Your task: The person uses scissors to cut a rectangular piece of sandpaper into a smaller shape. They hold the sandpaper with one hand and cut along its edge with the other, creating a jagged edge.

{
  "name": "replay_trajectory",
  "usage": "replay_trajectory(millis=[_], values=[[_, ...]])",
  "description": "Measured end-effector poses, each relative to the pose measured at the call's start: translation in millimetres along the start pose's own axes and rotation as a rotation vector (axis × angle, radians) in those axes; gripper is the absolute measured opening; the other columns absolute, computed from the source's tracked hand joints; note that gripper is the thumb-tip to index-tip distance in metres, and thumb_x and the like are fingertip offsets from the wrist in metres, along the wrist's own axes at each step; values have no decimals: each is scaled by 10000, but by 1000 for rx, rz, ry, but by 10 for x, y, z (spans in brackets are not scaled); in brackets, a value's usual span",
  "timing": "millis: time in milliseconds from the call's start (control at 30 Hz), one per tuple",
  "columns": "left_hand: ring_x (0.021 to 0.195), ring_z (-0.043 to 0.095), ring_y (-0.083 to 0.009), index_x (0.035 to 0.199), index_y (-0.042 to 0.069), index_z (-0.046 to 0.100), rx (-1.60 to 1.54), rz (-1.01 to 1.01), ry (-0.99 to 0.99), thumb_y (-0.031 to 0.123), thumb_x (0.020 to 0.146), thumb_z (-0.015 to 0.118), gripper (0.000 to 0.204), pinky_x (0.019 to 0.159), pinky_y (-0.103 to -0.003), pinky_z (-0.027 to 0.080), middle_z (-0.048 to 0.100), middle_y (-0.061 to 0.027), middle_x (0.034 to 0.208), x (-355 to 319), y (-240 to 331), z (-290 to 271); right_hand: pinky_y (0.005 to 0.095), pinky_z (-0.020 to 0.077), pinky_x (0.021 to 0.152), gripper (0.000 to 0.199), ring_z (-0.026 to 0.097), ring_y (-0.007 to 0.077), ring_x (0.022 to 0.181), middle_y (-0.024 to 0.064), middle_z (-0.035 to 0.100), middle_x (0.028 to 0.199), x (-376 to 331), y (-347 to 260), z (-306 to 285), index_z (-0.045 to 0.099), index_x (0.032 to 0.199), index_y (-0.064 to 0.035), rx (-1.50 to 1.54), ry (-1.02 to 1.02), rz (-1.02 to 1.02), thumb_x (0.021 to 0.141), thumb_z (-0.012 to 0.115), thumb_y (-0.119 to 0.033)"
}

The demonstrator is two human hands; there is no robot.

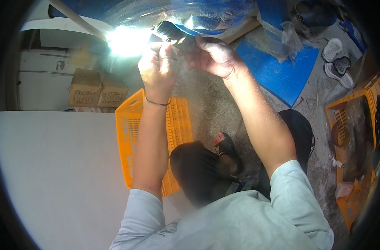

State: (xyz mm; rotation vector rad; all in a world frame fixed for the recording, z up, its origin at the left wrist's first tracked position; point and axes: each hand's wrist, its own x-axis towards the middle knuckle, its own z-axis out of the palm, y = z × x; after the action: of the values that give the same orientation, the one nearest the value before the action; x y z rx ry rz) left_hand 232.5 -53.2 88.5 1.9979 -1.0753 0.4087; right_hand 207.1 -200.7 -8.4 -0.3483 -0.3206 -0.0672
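Up by a bright lamp [129, 41], both arms reach forward and the hands meet at a small dark, shiny piece [168, 31] with a ridged surface; its kind is not clear. My right hand [215, 56] is closed around the piece's right end, thumb on top. Fingers of my left hand [157, 68] are pinched together at its lower left side, partly washed out by the glare. Just behind the piece curves a blue, dusty surface [206, 16] with a clear, scuffed covering.
An orange plastic crate [129, 141] stands below my left forearm, beside a large white surface [52, 166]. Cardboard boxes [97, 89] sit at the left. To the right are a blue board [277, 71], shoes [336, 62] and another orange crate [350, 208] with bags.
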Motion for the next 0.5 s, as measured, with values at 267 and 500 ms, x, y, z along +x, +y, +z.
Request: replay_trajectory(millis=[267, 500], values=[[683, 590, -100, 942, 0, 635, 199, 226, 99, 101, 986, 594, 118, 655, -248, 485, 665, -40, 774, 11, -171, 47, 331, 541, 745, 373, 667, 220, 884, 180, 694, 1062, 9, 13, -49, 629, 1158, 17, 53, -125, -15, 990, 585, -314], [604, 500, -60, 858, 34, 592, 49, -26, 280, 136, 992, 585, 169, 573, -229, 420, 595, 4, 710, -207, -138, 39, 338, 525, 797, 424, 662, 218, 956, 181, 678, 1149, -83, -19, -123, 562, 1281, -52, -100, -108, 85, 1034, 469, -384]])
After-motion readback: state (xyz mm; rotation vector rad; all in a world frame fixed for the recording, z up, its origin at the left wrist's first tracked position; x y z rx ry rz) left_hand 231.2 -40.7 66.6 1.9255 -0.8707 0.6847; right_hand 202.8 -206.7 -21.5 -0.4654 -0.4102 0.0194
